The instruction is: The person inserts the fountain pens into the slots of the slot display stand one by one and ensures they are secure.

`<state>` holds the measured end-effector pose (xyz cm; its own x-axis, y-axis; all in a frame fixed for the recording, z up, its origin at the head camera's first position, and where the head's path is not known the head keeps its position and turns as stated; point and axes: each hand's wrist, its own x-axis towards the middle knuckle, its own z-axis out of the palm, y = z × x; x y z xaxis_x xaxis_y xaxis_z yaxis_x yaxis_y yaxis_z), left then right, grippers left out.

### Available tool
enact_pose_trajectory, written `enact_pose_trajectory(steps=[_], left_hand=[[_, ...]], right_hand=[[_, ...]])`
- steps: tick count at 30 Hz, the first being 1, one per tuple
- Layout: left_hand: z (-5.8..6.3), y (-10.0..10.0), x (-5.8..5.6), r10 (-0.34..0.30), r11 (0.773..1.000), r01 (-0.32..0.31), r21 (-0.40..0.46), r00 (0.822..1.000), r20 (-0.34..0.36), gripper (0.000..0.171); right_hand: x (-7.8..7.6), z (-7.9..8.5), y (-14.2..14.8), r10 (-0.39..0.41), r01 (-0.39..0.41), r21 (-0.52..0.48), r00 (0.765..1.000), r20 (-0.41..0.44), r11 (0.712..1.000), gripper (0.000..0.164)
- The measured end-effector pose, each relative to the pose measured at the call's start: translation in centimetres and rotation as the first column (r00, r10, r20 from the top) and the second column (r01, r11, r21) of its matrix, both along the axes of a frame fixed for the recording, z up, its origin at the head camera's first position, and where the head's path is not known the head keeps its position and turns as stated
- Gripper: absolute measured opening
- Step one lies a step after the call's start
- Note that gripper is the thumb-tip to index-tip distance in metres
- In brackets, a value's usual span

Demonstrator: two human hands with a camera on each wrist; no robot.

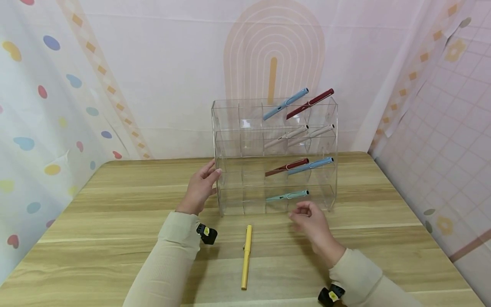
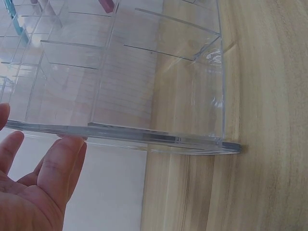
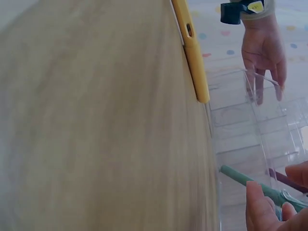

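A clear acrylic tiered rack (image 1: 253, 170) stands on the table with several pens in its right-hand compartments. My left hand (image 1: 200, 185) rests its fairly straight fingers (image 2: 62, 166) against the rack's left side panel, thumb by the front edge. Just below the lowest tier, my right hand (image 1: 312, 221) is loosely bent and holds nothing. Closest to it is a mint-green pen (image 1: 287, 195) lying slanted in that tier; in the right wrist view, the fingertips overlap this green pen (image 3: 240, 179). A capped yellow pen (image 1: 246, 258) lies on the table between my forearms.
Higher up sit a blue pen (image 1: 285, 104) and a dark red pen (image 1: 310, 103), two pale pens below them, then another red pen (image 1: 287, 167) and blue pen (image 1: 310, 165). A patterned curtain (image 1: 172, 76) hangs behind the wooden table (image 1: 115, 221).
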<state>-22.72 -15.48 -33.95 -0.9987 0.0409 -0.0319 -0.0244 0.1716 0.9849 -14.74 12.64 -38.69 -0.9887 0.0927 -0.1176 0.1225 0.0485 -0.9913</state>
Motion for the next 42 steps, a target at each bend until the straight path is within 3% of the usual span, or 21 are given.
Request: enact_pose_trajectory(steps=[16, 26, 42], left_hand=[[0.2, 0.2, 0.1, 0.019, 1.0, -0.019, 0.014, 1.0, 0.008, 0.054], [0.2, 0.2, 0.1, 0.013, 1.0, -0.013, 0.015, 1.0, 0.009, 0.053], [0.1, 0.1, 0.0, 0.005, 1.0, -0.005, 0.011, 1.0, 0.005, 0.053]], right_hand=[[0.1, 0.1, -3.2, 0.203, -0.207, 0.095, 0.978, 0.052, 0.974, 0.038], [-0.7, 0.1, -4.7, 0.344, -0.36, 0.142, 0.93, 0.129, 0.922, 0.043], [-1.8, 0.0, -6.5, 0.42, -0.468, 0.258, 0.881, 0.219, 0.845, 0.039]])
